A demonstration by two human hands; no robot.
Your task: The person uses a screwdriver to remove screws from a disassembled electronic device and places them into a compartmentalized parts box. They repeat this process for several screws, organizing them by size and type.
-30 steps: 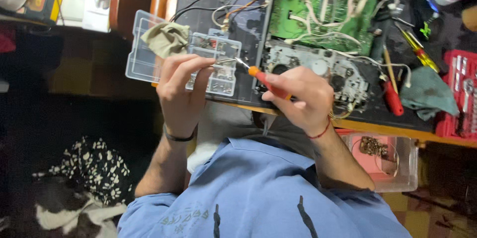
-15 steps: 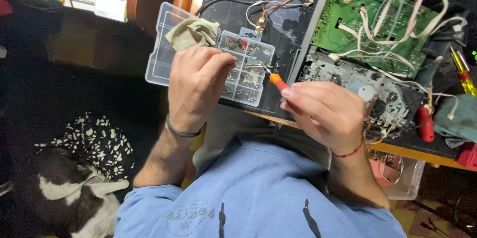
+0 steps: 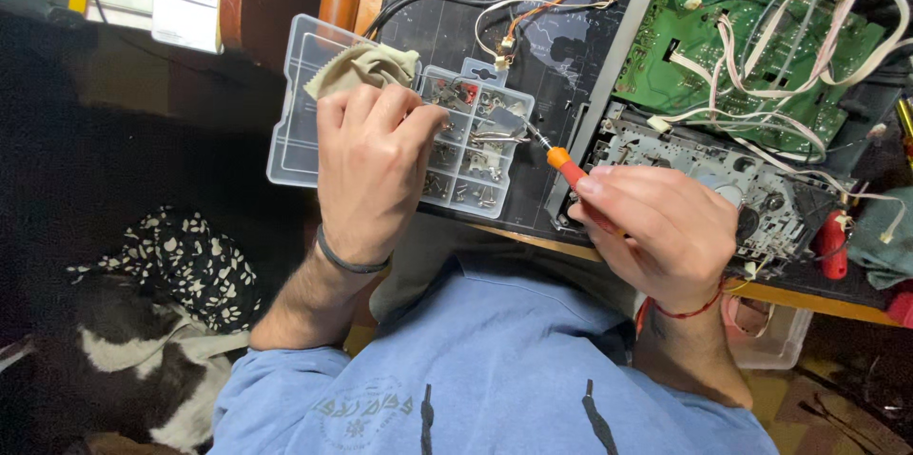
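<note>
We are reaching our left hand (image 3: 373, 170) with curled fingers into the clear plastic box (image 3: 304, 75) of tiny metal screws at the worktop's (image 3: 561, 46) front edge. Our right hand (image 3: 656, 232) is gripping an orange screwdriver (image 3: 563, 164) tightly, its thin tip over the box. A soft tan cloth (image 3: 366, 65) is lying inside.

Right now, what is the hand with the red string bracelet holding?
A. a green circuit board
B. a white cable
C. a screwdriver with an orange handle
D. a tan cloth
C: the right hand grips the orange-handled screwdriver, its metal tip pointing toward the clear parts box.
</note>
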